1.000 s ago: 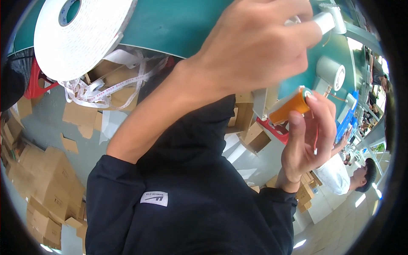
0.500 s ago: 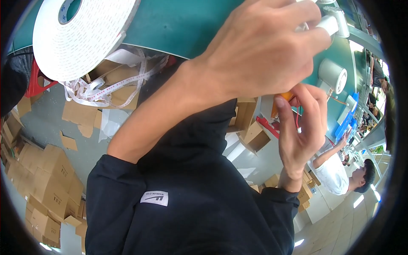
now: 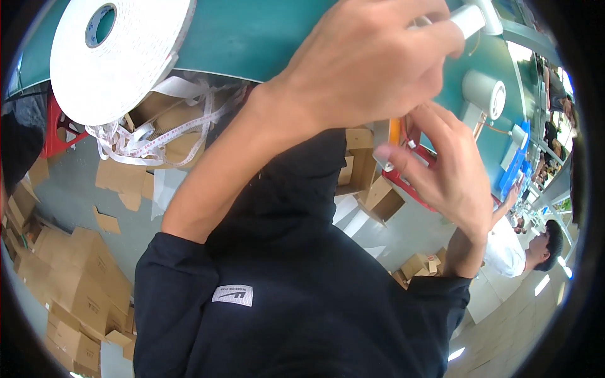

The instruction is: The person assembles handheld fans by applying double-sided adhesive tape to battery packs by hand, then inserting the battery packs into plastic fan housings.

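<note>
My left hand (image 3: 384, 60) is closed, its fingers curled around a white plastic part (image 3: 467, 21) that sticks out past the knuckles. Just below that hand an orange block (image 3: 395, 133), with thin red wires and a small white connector (image 3: 412, 144), shows in part; what holds it is hidden. My right hand (image 3: 450, 167) is beside the wires, thumb and fingers spread apart, with no object visibly gripped. Its fingertips reach up close under the left hand. A white fan-like unit (image 3: 482, 93) with a round grille lies on the green table (image 3: 246, 41) to the right.
A large roll of white tape (image 3: 69, 69) is at the far left of the table. Below it, a cardboard box holds tangled printed strips (image 3: 148, 142). Cartons (image 3: 82, 271) are stacked on the floor at left. A blue tray (image 3: 515, 167) and a person in white (image 3: 504, 249) are at right.
My right hand has opened and come away from the orange block, its thumb moving left. My left hand has shifted slightly left. More of the block and wires now shows.
</note>
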Tool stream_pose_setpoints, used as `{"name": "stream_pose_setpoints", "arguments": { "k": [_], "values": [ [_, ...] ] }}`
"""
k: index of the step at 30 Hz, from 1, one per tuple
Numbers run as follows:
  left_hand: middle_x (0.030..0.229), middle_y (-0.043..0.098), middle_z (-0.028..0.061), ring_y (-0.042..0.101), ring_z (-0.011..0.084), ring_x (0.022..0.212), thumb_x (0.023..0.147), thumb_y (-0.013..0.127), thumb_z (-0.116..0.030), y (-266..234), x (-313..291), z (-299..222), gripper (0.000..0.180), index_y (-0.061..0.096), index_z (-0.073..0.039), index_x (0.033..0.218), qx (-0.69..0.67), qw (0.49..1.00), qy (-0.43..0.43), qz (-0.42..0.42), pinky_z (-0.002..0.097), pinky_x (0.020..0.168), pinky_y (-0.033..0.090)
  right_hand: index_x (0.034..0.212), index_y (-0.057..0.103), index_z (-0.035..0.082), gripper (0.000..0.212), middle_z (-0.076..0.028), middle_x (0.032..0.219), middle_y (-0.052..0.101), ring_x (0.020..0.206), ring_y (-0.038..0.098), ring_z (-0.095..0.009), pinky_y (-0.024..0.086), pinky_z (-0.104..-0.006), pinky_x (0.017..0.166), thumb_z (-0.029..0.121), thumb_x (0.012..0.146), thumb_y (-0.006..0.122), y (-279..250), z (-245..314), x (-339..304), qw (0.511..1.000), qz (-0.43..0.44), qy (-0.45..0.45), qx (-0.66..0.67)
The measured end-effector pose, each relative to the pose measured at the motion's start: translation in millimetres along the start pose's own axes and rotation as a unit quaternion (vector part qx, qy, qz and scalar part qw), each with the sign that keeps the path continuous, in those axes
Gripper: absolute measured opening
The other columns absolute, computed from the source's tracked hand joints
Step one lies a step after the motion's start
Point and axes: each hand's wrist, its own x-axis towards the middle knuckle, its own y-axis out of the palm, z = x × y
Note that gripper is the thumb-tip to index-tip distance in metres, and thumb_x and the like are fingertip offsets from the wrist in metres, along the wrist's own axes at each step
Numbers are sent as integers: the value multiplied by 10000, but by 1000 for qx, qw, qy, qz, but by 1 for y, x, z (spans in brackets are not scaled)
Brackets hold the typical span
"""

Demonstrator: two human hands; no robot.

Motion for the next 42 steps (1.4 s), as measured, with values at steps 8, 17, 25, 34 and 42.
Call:
{"name": "stream_pose_setpoints", "arguments": {
  "k": [8,17,25,34,42],
  "values": [
    [914,573,118,558,298,809,727,626,71,3,12,-6,177,617,-12,883,-16,981,-145,130,356,721,479,1245,397,16,782,-181,870,588,813,550,-387,444,-448,727,258,664,860,24,-17,-7,989,-33,-59,-132],
    [906,559,126,552,308,818,756,632,33,0,10,-2,164,603,-19,909,-43,997,-24,53,376,730,457,1235,426,33,733,-209,858,590,781,516,-406,434,-473,723,288,692,847,16,-20,0,994,-16,-62,-83],
    [991,635,128,590,303,964,833,691,-123,0,-9,8,302,613,-13,1103,-135,988,-74,7,376,841,470,1336,367,58,766,-165,753,604,627,565,-394,441,-430,640,244,736,806,24,-27,-41,984,-151,-89,-35],
    [821,579,89,541,225,768,815,685,-10,9,-5,7,204,639,-30,1012,99,991,-90,-7,333,656,441,1413,263,81,883,-188,1047,664,915,668,-223,525,-341,796,-14,715,795,-24,-139,-121,907,-378,109,148],
    [826,625,113,574,282,811,831,657,-51,-67,53,20,87,638,-17,910,251,966,-37,-46,397,723,467,1432,273,74,967,-147,1114,636,980,632,-234,494,-350,902,35,649,839,-16,-237,-115,930,-296,130,174]
  ]
}}
